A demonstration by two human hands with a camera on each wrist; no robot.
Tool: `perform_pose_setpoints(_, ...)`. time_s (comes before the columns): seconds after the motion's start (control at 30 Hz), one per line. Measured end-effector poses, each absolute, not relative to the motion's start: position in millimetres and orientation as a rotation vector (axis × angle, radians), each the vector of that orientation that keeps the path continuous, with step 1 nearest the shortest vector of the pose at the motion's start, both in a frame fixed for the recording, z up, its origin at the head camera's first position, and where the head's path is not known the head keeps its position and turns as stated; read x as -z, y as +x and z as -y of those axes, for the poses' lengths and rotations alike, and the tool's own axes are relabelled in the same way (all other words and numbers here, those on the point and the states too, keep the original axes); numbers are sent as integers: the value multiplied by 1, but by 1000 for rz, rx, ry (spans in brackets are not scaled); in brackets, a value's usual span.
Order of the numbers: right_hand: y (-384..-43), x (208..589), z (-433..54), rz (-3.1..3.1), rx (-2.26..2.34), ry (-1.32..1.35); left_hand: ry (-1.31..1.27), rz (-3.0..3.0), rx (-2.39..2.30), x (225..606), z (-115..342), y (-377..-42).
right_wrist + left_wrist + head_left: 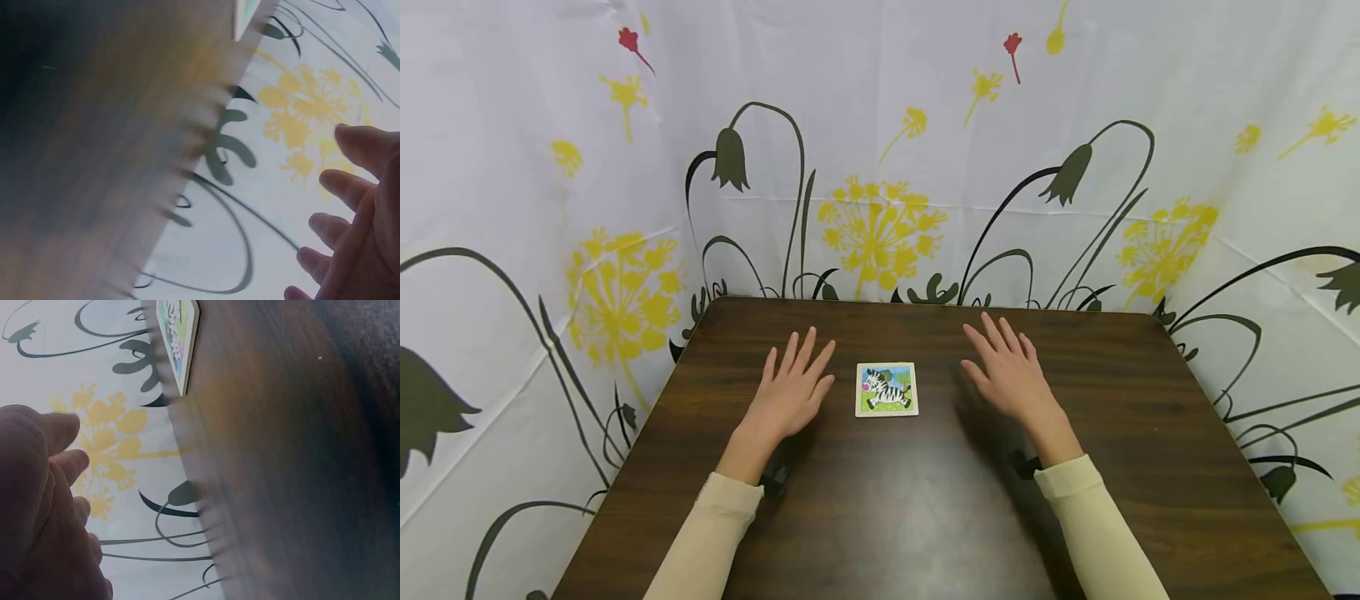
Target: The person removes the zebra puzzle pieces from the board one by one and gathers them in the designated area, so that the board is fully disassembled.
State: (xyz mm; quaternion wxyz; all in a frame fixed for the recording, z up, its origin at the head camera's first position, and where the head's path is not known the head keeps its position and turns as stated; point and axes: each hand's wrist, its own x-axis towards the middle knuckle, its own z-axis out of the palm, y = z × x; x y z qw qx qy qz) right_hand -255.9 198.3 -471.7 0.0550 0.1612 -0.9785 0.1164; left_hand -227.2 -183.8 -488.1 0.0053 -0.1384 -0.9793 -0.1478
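A small square zebra picture puzzle [887,389] with a pale wooden border lies flat on the dark table, between the two hands. To its left is my left hand [790,387], palm down with the fingers spread. On the other side my right hand [1010,372] is held the same way, its shadow falling on the tabletop. Neither hand touches the puzzle or holds anything. The left wrist view catches part of the puzzle [179,337] at its top edge. Only a corner of the puzzle [245,15] shows in the right wrist view.
The dark wood-grain table [902,517] has its far edge against a white curtain [880,75] printed with yellow and grey flowers. The curtain also runs along both sides. A dark wrist-worn camera [774,480] sits under the left wrist, another camera [1024,465] under the right.
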Motion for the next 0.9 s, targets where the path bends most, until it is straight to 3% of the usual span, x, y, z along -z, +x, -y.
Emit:
perform_pose_setpoints(0.33, -283, 454, -151, 2931, -191, 773, -480, 3199, 681, 502, 171, -252)
perform_pose_setpoints(0.63, -303, 474, -88, 2880, 82, 1070, -449, 3337, 776, 512, 152, -274)
perform_pose_setpoints(0.9, -314, 487, -63, 2754, 410, 1259, -452, 3377, 812, 526, 151, -283)
